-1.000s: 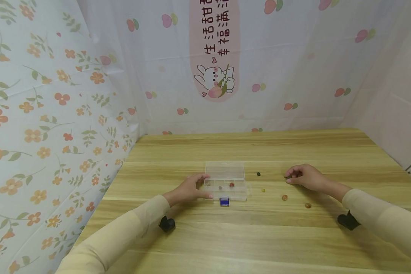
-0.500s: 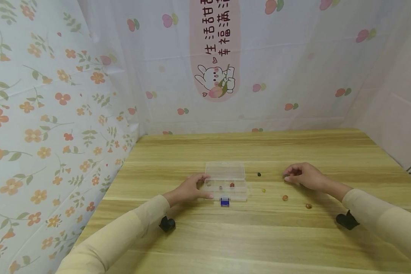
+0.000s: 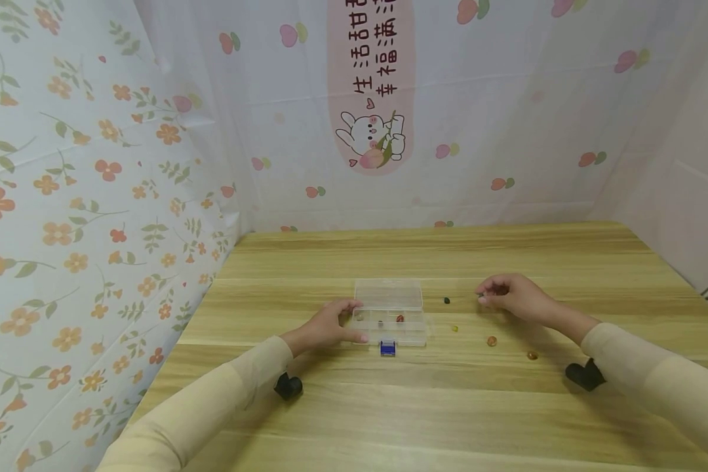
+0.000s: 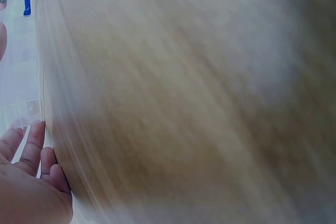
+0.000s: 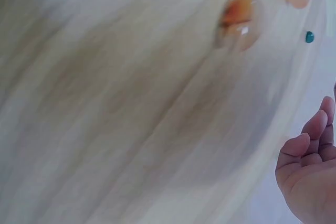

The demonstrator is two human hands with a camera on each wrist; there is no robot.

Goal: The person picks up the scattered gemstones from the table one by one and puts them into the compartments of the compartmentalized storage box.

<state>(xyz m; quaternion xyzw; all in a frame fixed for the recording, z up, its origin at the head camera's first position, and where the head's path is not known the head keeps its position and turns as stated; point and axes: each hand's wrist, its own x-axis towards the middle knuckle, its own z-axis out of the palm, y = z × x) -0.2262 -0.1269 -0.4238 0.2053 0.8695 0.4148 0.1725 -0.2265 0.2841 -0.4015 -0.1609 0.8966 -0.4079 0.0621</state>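
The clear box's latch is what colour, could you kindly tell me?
The latch is blue; it shows best in the head view.

- At left, a white curtain [image 3: 82, 210] is printed with orange flowers [image 3: 167, 134].
- Across the upper centre, a whitish backdrop [image 3: 484, 92] is dotted with pink motifs [image 3: 288, 36].
- On its pink panel [image 3: 374, 73], a rabbit [image 3: 362, 128] and Chinese characters [image 3: 385, 63] are printed.
- The upper right is closed by a pale sheet [image 3: 678, 131].
- At lower centre, a wood-grain tabletop [image 3: 425, 419] is softly lit.
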